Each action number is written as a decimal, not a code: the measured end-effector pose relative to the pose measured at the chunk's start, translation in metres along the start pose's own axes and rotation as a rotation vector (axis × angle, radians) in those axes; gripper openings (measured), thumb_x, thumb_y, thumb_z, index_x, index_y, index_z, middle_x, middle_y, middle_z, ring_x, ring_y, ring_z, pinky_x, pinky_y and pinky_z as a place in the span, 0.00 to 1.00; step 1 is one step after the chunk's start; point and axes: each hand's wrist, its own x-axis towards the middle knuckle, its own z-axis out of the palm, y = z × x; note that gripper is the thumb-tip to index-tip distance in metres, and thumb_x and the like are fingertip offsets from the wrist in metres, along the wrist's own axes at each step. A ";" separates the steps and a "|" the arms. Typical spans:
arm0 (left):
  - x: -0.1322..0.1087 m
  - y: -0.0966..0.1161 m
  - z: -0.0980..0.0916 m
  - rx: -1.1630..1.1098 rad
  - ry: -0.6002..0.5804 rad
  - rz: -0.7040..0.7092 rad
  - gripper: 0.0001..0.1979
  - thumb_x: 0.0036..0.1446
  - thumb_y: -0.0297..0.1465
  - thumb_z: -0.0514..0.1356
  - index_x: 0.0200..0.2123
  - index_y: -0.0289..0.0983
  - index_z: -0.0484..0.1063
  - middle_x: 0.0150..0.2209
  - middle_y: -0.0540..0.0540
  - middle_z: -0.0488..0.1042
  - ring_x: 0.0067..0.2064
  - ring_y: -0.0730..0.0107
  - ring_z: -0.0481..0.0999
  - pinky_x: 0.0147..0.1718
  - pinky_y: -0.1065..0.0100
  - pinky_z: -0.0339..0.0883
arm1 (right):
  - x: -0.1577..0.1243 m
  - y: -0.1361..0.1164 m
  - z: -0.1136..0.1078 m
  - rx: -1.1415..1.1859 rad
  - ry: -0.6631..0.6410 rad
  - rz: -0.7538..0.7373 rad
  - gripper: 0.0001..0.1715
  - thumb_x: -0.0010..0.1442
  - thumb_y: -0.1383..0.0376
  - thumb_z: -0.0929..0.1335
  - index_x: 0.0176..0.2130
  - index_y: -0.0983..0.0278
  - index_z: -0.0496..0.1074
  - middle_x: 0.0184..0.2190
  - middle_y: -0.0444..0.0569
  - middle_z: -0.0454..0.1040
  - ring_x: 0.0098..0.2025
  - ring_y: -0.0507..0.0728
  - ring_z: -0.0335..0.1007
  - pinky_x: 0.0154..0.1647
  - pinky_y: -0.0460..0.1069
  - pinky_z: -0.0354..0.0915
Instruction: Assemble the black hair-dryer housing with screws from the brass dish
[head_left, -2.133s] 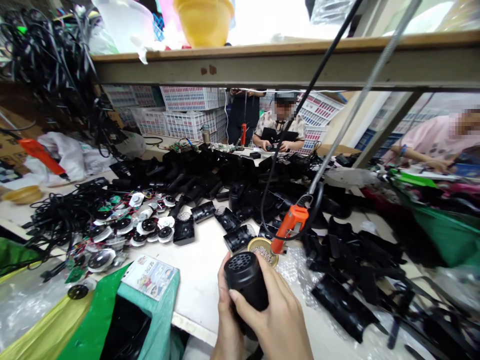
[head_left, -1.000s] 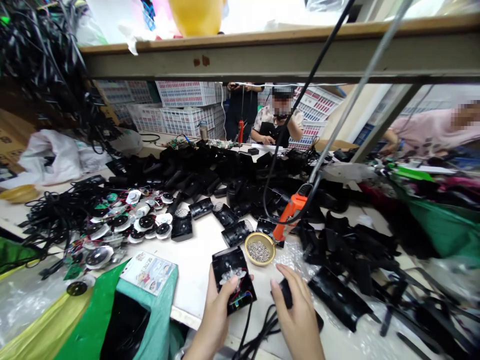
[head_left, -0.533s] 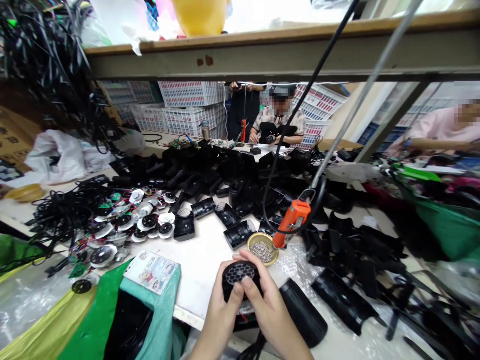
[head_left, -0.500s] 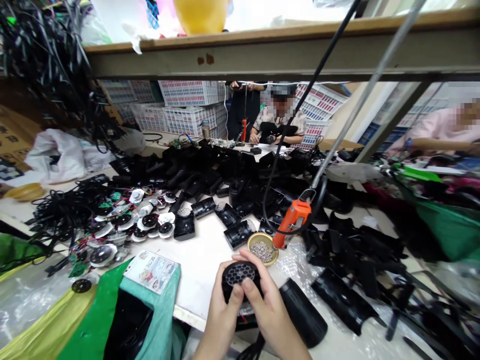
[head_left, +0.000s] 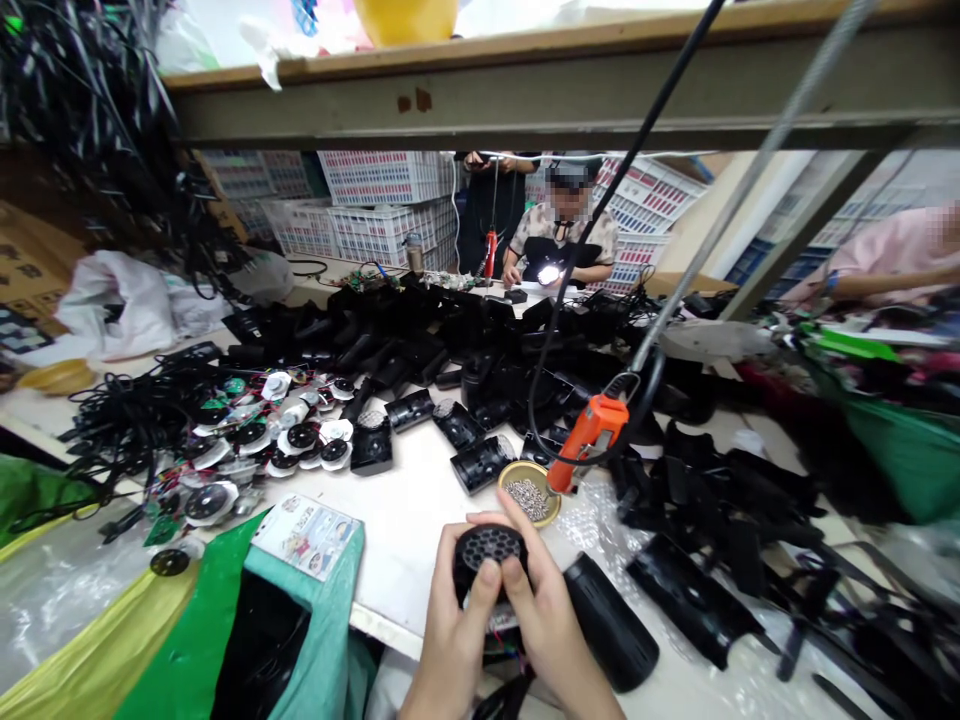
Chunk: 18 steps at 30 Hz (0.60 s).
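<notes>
Between my two hands is a round black part with a honeycomb grille (head_left: 490,546), its grille facing up. My left hand (head_left: 459,610) wraps its left side, thumb pressed near the grille's lower edge. On the other side my right hand (head_left: 546,610) grips it, thumb beside the left one. Thin coloured wires and a black cable hang below the part. Just beyond my fingers sits a yellow dish of small screws (head_left: 529,494), with an orange electric screwdriver (head_left: 591,440) hanging over its right edge. A black curved casing (head_left: 611,622) lies right of my right hand.
Motor assemblies with wires (head_left: 300,437) lie at left, near a picture-covered box (head_left: 304,536). Black casings (head_left: 420,345) are heaped across the back and right. A shelf beam (head_left: 525,95) spans overhead. Other people work beyond the table; one holds a bright light.
Both hands and the held part have shifted slightly right in view, and the part is tilted a little differently. A bright light now shows at the person across the table.
</notes>
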 end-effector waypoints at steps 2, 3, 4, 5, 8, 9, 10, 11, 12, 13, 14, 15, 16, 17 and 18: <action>0.011 -0.002 -0.003 -0.060 0.002 -0.140 0.28 0.55 0.57 0.65 0.46 0.40 0.71 0.48 0.42 0.76 0.54 0.51 0.73 0.56 0.60 0.63 | 0.004 0.005 -0.007 -0.066 0.030 0.053 0.46 0.71 0.40 0.58 0.75 0.59 0.40 0.70 0.58 0.61 0.71 0.60 0.58 0.71 0.57 0.56; 0.017 -0.003 -0.006 -0.096 0.011 -0.213 0.29 0.55 0.57 0.64 0.47 0.41 0.69 0.49 0.42 0.76 0.54 0.50 0.74 0.56 0.57 0.64 | 0.004 0.007 -0.011 -0.092 0.046 0.078 0.46 0.71 0.40 0.56 0.75 0.58 0.37 0.73 0.59 0.55 0.73 0.60 0.54 0.72 0.59 0.55; 0.021 -0.003 -0.009 -0.128 0.017 -0.278 0.30 0.55 0.56 0.64 0.50 0.42 0.66 0.50 0.41 0.76 0.54 0.50 0.75 0.55 0.55 0.66 | 0.002 0.010 -0.014 -0.120 0.053 0.105 0.46 0.71 0.40 0.56 0.75 0.58 0.36 0.74 0.59 0.52 0.74 0.61 0.52 0.72 0.61 0.55; 0.024 -0.003 -0.012 -0.159 0.021 -0.321 0.32 0.55 0.55 0.66 0.53 0.43 0.63 0.50 0.41 0.76 0.53 0.50 0.76 0.53 0.54 0.68 | -0.002 0.013 -0.016 -0.150 0.053 0.137 0.46 0.70 0.40 0.59 0.74 0.57 0.40 0.73 0.60 0.53 0.73 0.62 0.54 0.71 0.62 0.56; 0.028 -0.002 -0.020 -0.232 0.023 -0.359 0.49 0.44 0.41 0.77 0.62 0.48 0.51 0.48 0.44 0.78 0.48 0.55 0.80 0.50 0.56 0.72 | -0.021 0.026 -0.012 -0.249 0.089 0.227 0.40 0.60 0.43 0.72 0.62 0.59 0.59 0.55 0.58 0.75 0.56 0.64 0.75 0.56 0.58 0.71; 0.028 -0.002 -0.022 -0.247 0.025 -0.351 0.54 0.41 0.37 0.79 0.63 0.49 0.49 0.47 0.45 0.78 0.46 0.57 0.81 0.50 0.57 0.72 | -0.028 0.031 -0.008 -0.270 0.131 0.235 0.35 0.59 0.44 0.73 0.55 0.59 0.62 0.45 0.53 0.79 0.46 0.62 0.79 0.47 0.55 0.74; 0.028 -0.002 -0.023 -0.252 0.030 -0.331 0.55 0.40 0.36 0.80 0.64 0.49 0.49 0.48 0.45 0.79 0.47 0.58 0.81 0.51 0.58 0.72 | -0.034 0.035 -0.003 -0.272 0.194 0.227 0.30 0.59 0.44 0.72 0.50 0.59 0.63 0.37 0.48 0.78 0.37 0.60 0.78 0.39 0.52 0.74; 0.028 -0.003 -0.024 -0.247 0.035 -0.307 0.53 0.42 0.37 0.79 0.64 0.48 0.51 0.48 0.44 0.79 0.48 0.57 0.80 0.52 0.58 0.72 | -0.040 0.039 0.002 -0.265 0.261 0.212 0.27 0.61 0.43 0.70 0.46 0.59 0.63 0.32 0.45 0.75 0.31 0.58 0.76 0.34 0.50 0.73; 0.028 -0.004 -0.025 -0.237 0.040 -0.282 0.50 0.43 0.38 0.78 0.64 0.46 0.54 0.50 0.42 0.79 0.50 0.56 0.80 0.53 0.57 0.71 | -0.044 0.041 0.007 -0.251 0.318 0.194 0.25 0.63 0.42 0.69 0.43 0.59 0.64 0.29 0.44 0.73 0.29 0.56 0.74 0.32 0.49 0.72; 0.028 -0.006 -0.025 -0.227 0.047 -0.255 0.47 0.45 0.40 0.77 0.63 0.45 0.57 0.52 0.40 0.78 0.53 0.53 0.78 0.55 0.57 0.70 | -0.046 0.042 0.011 -0.235 0.363 0.175 0.25 0.64 0.42 0.67 0.42 0.59 0.65 0.28 0.44 0.72 0.28 0.56 0.73 0.31 0.48 0.71; 0.028 -0.007 -0.025 -0.219 0.056 -0.232 0.45 0.45 0.41 0.77 0.62 0.43 0.60 0.55 0.39 0.77 0.56 0.51 0.77 0.57 0.56 0.69 | -0.048 0.042 0.014 -0.227 0.396 0.157 0.24 0.65 0.42 0.67 0.42 0.60 0.67 0.28 0.44 0.72 0.27 0.55 0.73 0.30 0.47 0.72; 0.028 -0.009 -0.025 -0.215 0.066 -0.216 0.44 0.45 0.42 0.77 0.62 0.43 0.62 0.58 0.38 0.75 0.59 0.49 0.75 0.59 0.55 0.67 | -0.048 0.041 0.016 -0.239 0.420 0.134 0.23 0.66 0.43 0.67 0.42 0.60 0.70 0.28 0.45 0.73 0.27 0.55 0.73 0.31 0.47 0.72; 0.028 -0.011 -0.026 -0.219 0.075 -0.208 0.44 0.46 0.42 0.76 0.63 0.44 0.62 0.60 0.38 0.73 0.61 0.47 0.73 0.61 0.54 0.65 | -0.048 0.038 0.016 -0.273 0.431 0.100 0.21 0.67 0.45 0.67 0.42 0.60 0.72 0.28 0.46 0.73 0.26 0.55 0.72 0.31 0.47 0.72; 0.027 -0.012 -0.027 -0.224 0.079 -0.204 0.45 0.46 0.42 0.76 0.65 0.45 0.61 0.64 0.39 0.71 0.64 0.46 0.70 0.63 0.53 0.62 | -0.047 0.035 0.015 -0.320 0.432 0.053 0.19 0.69 0.48 0.66 0.42 0.60 0.74 0.29 0.46 0.74 0.27 0.55 0.72 0.32 0.47 0.72; 0.025 -0.013 -0.029 -0.226 0.068 -0.204 0.47 0.47 0.42 0.75 0.67 0.48 0.59 0.67 0.41 0.67 0.66 0.47 0.67 0.66 0.53 0.59 | -0.045 0.031 0.014 -0.373 0.429 -0.009 0.16 0.70 0.51 0.66 0.42 0.59 0.75 0.30 0.47 0.75 0.29 0.55 0.73 0.35 0.47 0.72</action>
